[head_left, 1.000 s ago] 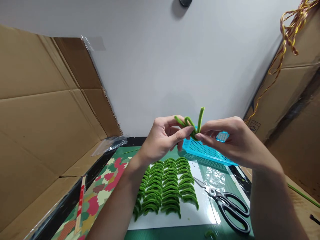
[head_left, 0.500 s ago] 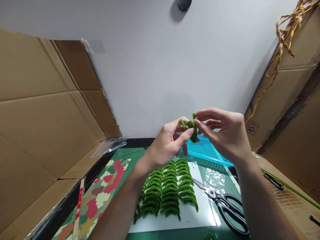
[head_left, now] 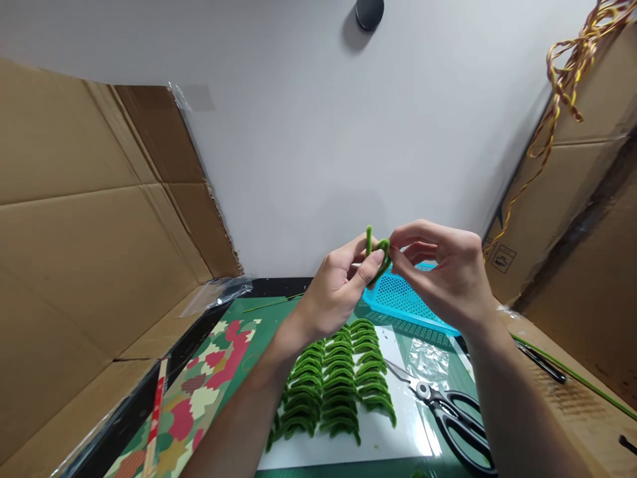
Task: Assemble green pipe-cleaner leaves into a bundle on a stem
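Observation:
Both my hands are raised above the table and pinch one bent green pipe cleaner (head_left: 377,251) between them. My left hand (head_left: 338,289) grips its lower left side with thumb and fingers. My right hand (head_left: 442,272) pinches its right loop with thumb and forefinger. One short end of the pipe cleaner sticks up above my left fingers. Below my hands, several folded green pipe cleaner pieces (head_left: 338,385) lie in rows on a white sheet (head_left: 393,431).
A blue mesh basket (head_left: 408,302) sits behind the rows. Black scissors (head_left: 455,418) lie at the right on the green mat (head_left: 259,309). A patterned paper (head_left: 194,398) and cardboard walls (head_left: 84,226) stand at the left; more cardboard (head_left: 572,199) and twisted cords (head_left: 562,79) at the right.
The long upright end of the pipe cleaner has been folded down into a tighter loop. My hands rose slightly and drew closer together.

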